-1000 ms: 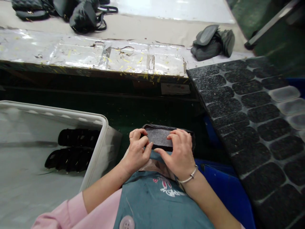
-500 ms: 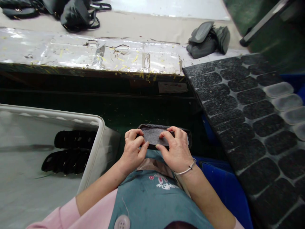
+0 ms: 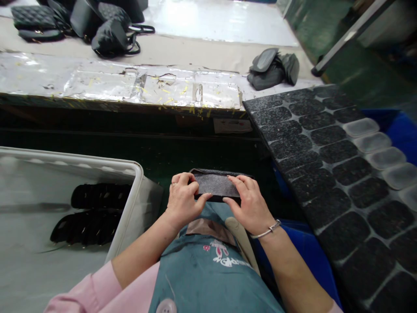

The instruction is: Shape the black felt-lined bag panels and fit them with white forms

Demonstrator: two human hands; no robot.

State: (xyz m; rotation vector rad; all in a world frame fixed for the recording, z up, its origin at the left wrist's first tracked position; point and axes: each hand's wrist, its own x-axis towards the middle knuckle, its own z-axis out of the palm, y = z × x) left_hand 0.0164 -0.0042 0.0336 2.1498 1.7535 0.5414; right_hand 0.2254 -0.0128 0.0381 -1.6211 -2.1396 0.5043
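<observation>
A small dark pouch piece with a grey felt face (image 3: 216,184) is held in front of my body, just above my lap. My left hand (image 3: 183,202) grips its left end, thumb on the near edge and fingers curled over the top. My right hand (image 3: 249,204), with a bangle at the wrist, grips its right end, fingers spread flat on the felt. Both hands hold the same piece between them.
A white bin (image 3: 137,204) at my left holds two rows of black pieces (image 3: 94,213). At my right a board (image 3: 325,174) carries several dark oval pads and some clear ones. Black bags (image 3: 107,30) and grey pieces (image 3: 272,69) lie on the taped bench (image 3: 130,82) ahead. A blue crate (image 3: 306,252) sits below.
My right fingers have slid to the right along the felt and flattened. The view has shifted slightly; the piece stays between both hands.
</observation>
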